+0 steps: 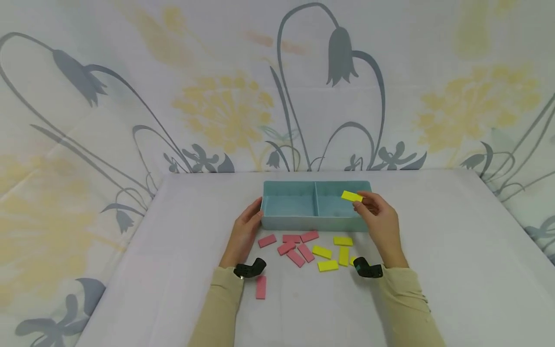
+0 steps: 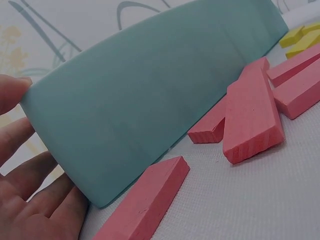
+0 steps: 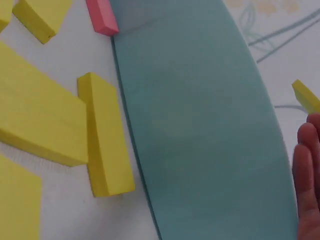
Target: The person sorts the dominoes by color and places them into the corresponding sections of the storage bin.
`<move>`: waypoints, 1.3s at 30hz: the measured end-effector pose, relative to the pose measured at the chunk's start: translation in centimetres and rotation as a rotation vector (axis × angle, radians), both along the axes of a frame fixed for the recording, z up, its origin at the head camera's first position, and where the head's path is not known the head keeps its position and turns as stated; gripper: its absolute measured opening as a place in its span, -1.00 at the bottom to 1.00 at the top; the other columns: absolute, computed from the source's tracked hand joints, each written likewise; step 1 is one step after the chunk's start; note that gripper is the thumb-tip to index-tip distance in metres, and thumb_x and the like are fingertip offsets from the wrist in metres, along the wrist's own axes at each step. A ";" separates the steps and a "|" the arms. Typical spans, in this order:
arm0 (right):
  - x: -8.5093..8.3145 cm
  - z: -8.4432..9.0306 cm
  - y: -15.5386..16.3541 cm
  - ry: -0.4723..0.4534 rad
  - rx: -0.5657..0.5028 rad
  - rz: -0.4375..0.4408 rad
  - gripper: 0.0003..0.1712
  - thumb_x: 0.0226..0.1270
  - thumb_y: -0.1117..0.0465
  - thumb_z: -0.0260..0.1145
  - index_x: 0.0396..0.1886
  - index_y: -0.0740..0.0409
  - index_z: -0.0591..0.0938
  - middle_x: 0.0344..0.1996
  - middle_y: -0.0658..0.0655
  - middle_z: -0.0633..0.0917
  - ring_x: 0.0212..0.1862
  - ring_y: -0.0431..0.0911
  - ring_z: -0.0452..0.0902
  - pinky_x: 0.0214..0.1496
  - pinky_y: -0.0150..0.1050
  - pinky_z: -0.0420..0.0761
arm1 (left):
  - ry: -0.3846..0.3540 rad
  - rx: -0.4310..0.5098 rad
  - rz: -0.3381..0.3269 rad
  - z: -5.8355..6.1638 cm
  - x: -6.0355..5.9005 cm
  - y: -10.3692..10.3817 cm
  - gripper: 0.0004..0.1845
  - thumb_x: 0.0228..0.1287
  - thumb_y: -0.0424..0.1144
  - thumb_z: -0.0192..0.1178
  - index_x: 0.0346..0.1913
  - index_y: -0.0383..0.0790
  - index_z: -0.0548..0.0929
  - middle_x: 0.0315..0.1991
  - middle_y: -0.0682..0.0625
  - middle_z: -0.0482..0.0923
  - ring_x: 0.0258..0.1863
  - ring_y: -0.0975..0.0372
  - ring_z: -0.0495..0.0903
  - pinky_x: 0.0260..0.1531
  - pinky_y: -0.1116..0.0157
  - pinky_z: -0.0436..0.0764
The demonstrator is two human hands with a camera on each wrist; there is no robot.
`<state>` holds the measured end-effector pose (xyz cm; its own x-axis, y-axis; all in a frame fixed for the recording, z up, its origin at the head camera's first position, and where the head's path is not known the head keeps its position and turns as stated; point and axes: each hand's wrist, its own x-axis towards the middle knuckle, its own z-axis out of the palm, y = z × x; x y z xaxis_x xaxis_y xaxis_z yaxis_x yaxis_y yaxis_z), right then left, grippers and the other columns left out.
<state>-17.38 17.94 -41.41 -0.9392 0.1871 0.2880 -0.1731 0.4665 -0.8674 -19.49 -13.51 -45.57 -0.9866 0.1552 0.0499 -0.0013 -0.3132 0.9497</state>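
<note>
A pale teal two-compartment box (image 1: 303,223) stands on the table. My left hand (image 1: 244,235) rests against its left end; in the left wrist view the thumb touches the top corner of the box and the fingers lie along the end wall. Above the right compartment, my right hand (image 1: 383,227) pinches a yellow block (image 1: 350,196) between thumb and fingers. Part of that block (image 3: 306,97) shows at the edge of the right wrist view. In front of the box lie several pink blocks (image 1: 296,258) on the left and several yellow blocks (image 1: 328,265) on the right.
Some pink blocks overlap each other (image 2: 252,120). One pink block (image 1: 261,287) lies apart, beside the left wrist. A yellow block (image 1: 353,260) is partly hidden by the right wrist camera (image 1: 367,268). Behind the table hangs a flower-patterned cloth (image 1: 243,58).
</note>
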 end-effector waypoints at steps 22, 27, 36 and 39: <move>0.5 0.4 0.0 -0.159 -0.002 -0.043 -0.55 0.20 -0.07 0.18 0.03 0.01 0.52 -0.27 0.07 0.63 -0.75 -0.02 0.43 -0.66 0.01 0.48 | -0.004 -0.035 -0.014 0.5 0.5 0.1 -0.51 0.34 -0.31 -0.06 0.32 -0.20 0.19 0.33 -0.06 0.08 0.31 0.17 0.06 0.21 0.31 0.14; 0.4 0.3 0.2 -0.257 -0.029 0.015 -0.54 0.22 -0.03 0.17 0.07 0.05 0.49 -0.28 0.07 0.65 -0.71 -0.03 0.49 -0.59 0.07 0.50 | -0.017 -0.046 -0.005 0.1 0.3 0.1 -0.51 0.34 -0.27 -0.04 0.31 -0.15 0.21 0.33 -0.03 0.10 0.30 0.21 0.08 0.19 0.33 0.16; 0.1 -0.1 0.1 -0.324 -0.105 0.085 -0.56 0.26 0.10 0.14 0.14 0.06 0.44 -0.21 0.14 0.65 -0.56 -0.02 0.60 -0.54 -0.21 0.58 | -0.008 -0.066 -0.031 1.3 0.9 0.2 -0.50 0.36 -0.30 -0.11 0.34 -0.22 0.14 0.35 -0.09 0.03 0.32 0.15 0.03 0.21 0.29 0.13; 0.1 -0.1 0.1 -0.318 -0.109 0.089 -0.56 0.27 0.09 0.14 0.14 0.07 0.43 -0.21 0.15 0.65 -0.56 -0.02 0.60 -0.54 -0.20 0.58 | -0.005 -0.085 -0.031 1.8 1.1 0.3 -0.48 0.35 -0.27 -0.08 0.34 -0.22 0.13 0.35 -0.10 0.02 0.32 0.14 0.02 0.22 0.27 0.12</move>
